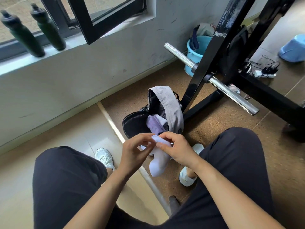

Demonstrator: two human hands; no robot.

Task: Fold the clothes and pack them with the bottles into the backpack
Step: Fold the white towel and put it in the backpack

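A white sock (159,162) hangs between my knees. My right hand (175,148) pinches its cuff and my left hand (134,150) holds the same cuff from the left with fingertips. Just beyond, the grey backpack (168,104) stands open on the floor, with a folded purple garment (156,125) and a white piece inside. Two dark green bottles stand upright on the windowsill at far left, one at the edge (22,34) and one beside it (48,29).
A black metal rack (206,60) with chrome bars (231,93) stands right behind the backpack. A blue bucket (195,52) and blue stool (293,48) sit further back. The open window frame (92,22) juts out above the sill. My white shoes rest on the floor.
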